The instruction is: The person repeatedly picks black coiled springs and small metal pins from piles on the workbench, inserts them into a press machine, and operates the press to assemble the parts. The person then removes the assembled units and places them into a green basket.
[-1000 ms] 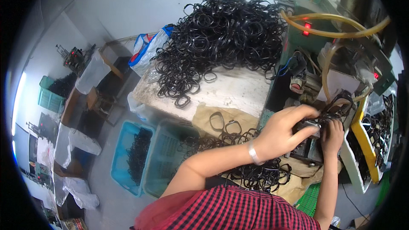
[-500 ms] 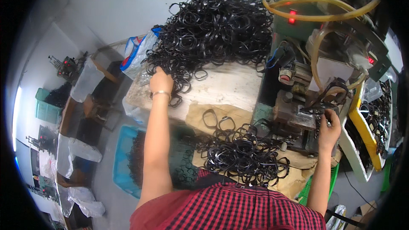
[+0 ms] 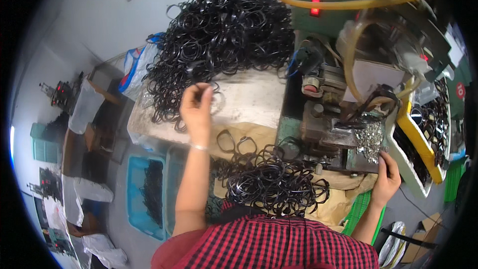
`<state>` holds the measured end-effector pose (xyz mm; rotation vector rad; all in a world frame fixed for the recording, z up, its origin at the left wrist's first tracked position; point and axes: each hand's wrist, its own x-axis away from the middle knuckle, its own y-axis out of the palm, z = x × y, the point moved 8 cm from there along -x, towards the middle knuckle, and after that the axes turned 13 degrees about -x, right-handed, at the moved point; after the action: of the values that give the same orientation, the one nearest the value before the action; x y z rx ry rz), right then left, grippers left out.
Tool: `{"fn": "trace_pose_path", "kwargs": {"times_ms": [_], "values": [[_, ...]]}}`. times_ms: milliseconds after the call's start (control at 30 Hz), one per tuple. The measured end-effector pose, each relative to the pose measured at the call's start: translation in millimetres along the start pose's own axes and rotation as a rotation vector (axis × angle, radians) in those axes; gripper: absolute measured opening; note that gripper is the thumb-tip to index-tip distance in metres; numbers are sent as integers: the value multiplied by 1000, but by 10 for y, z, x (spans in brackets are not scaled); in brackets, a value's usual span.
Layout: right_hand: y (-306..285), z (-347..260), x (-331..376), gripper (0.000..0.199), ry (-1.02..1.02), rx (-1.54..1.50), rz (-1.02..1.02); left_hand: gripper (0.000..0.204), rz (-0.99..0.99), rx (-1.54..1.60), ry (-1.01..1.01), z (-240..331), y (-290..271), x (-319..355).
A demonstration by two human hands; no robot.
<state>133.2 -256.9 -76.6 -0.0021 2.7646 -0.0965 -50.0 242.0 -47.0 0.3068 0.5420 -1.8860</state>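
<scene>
My left hand (image 3: 196,114) is raised over the left part of the pale work board (image 3: 249,102), at the near edge of a big heap of black loops (image 3: 224,25). Its thumb and fingers are bent together, and a thin, blurred loop (image 3: 217,100) shows at the fingertips. To the right, my right hand (image 3: 387,177) is beside the near edge of a pile of small shiny metal bits (image 3: 369,139) on the machine (image 3: 323,129). Its fingers are curled in; what they hold, if anything, is hidden. A black looped part (image 3: 376,102) sits above the metal bits.
A smaller heap of black loops (image 3: 269,182) lies on brown paper close to my body. Yellow hoses (image 3: 353,5) arch over the machine. Trays with a yellow edge (image 3: 420,139) stand at right, a blue crate (image 3: 144,194) at lower left.
My left hand has left the heap and moved toward the board, with a loop at its fingertips. My right hand has drawn back from the machine's middle, uncovering the metal bits. The view has shifted.
</scene>
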Motion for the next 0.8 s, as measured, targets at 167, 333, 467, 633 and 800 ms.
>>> {"fn": "trace_pose_path", "kwargs": {"times_ms": [167, 333, 467, 633, 800], "values": [[983, -767, -291, 21, -226, -5, -229, 12, -239, 310, -17, 361, 656, 268], [1298, -321, -318, 37, 107, -490, -174, 8, -284, 275, -216, 340, 797, 562], [1327, -256, -267, 43, 215, -650, -155, 9, -258, 333, -108, 655, 761, 538], [1485, -532, -217, 51, 358, -759, -189, 13, -250, 678, 314, 1901, 548, 543], [1381, -881, 8, 48, 257, -729, -241, 18, -410, 346, 277, 1896, 655, 785]]}}
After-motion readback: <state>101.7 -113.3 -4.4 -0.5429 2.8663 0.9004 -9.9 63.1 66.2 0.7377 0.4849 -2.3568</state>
